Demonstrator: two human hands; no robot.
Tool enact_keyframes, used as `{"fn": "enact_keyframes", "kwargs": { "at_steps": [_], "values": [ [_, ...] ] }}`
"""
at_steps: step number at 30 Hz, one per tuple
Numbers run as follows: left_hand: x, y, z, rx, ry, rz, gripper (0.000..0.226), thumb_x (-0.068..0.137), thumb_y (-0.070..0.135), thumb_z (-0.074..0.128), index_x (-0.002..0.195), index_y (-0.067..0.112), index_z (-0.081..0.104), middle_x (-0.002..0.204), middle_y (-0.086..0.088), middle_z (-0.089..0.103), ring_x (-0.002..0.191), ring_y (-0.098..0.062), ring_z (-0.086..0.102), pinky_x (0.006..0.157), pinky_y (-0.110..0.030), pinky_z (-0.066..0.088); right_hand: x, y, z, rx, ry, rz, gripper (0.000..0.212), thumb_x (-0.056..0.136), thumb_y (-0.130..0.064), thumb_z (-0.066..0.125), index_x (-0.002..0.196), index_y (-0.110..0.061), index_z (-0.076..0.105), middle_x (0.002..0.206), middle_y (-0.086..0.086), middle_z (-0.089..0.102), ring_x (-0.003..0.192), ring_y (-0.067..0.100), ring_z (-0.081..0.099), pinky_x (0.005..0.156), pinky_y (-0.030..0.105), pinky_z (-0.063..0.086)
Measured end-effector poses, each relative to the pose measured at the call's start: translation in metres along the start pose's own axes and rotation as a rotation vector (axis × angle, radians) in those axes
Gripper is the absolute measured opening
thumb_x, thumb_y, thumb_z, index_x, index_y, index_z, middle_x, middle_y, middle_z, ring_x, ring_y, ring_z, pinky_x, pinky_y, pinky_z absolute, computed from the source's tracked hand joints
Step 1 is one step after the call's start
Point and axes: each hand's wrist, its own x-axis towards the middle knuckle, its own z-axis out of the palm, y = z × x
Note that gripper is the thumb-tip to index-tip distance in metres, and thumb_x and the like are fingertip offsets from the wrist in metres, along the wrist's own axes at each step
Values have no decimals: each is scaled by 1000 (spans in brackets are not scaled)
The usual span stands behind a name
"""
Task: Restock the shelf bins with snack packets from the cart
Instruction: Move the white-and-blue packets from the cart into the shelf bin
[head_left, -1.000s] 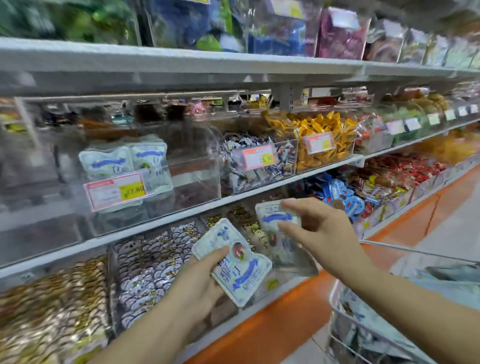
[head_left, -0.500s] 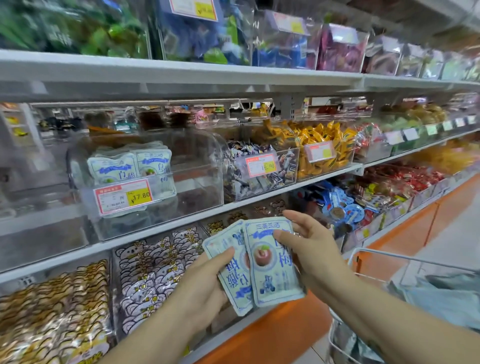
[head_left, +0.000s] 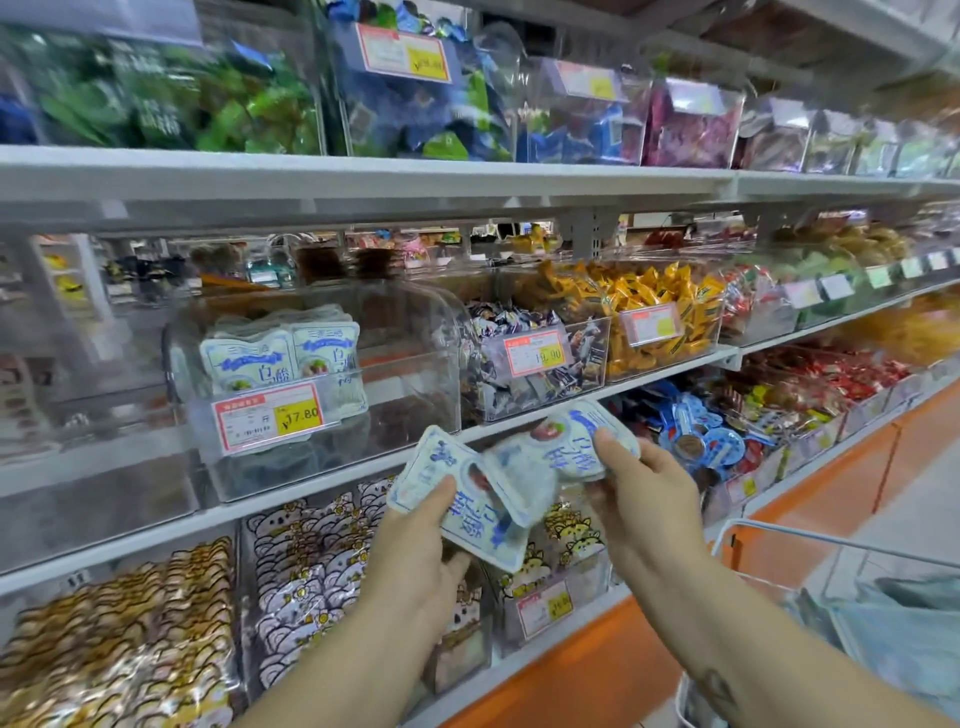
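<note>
Currently, left hand (head_left: 415, 545) and right hand (head_left: 639, 499) each pinch one of two overlapping packets (head_left: 519, 478), thumb-on-top grip, just below the bin (head_left: 405, 364); risk: pinch could slip on glossy film, dropping a packet short.

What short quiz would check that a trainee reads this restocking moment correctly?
1. True or false: the left hand holds nothing.
2. The clear bin, whose stocked packets match those in hand, carries a price tag reading: A) 17.80 B) 5.00 C) 99.90
3. Fill in: the cart stands to the person's ____.

Key:
1. False. It grips a white-and-blue packet, and the right hand grips a second packet.
2. A
3. Right
</note>
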Motion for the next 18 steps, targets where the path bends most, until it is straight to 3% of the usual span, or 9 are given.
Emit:
{"fn": "enact_keyframes", "kwargs": {
  "at_steps": [2,5,9,15,18],
  "values": [
    [-2,-4,4,-76,30,-13,25,97,5,60,120,10,65,108,-12,74,93,-24,69,76,-44,56,-10,9,3,64,-3,58,14,94,-9,67,95,-1,55,85,15,72,67,18,71,60,27,60],
    [-6,-10,11,-152,52,-11,27,98,8,60,125,10,62,111,-15,74,99,-29,70,71,-43,55,-22,25,4,94,-8,66,15,93,3,64,88,-1,51,86,19,71,68,21,75,57,24,59],
    [-11,-12,17,-178,20,-18,32,94,24,67,124,12,65,106,-13,76,102,-29,70,73,-43,57,-29,37,2,-27,-68,32,30,90,3,68,118,1,56,95,13,77,88,28,75,70,33,58],
    [-14,-7,22,-168,-42,15,54,74,19,74,126,6,64,110,-17,74,106,-31,70,89,-46,55,-36,24,-1,-226,-325,27,18,92,3,64,107,-5,68,91,6,78,63,4,66,55,16,48],
    [-16,-6,23,-129,-57,36,41,86,9,69,126,5,63,110,-18,74,103,-31,71,80,-43,57,-35,17,-3,-329,-333,-20,20,90,-2,69,108,-11,69,95,5,77,79,13,72,66,21,53]
  ]
}}
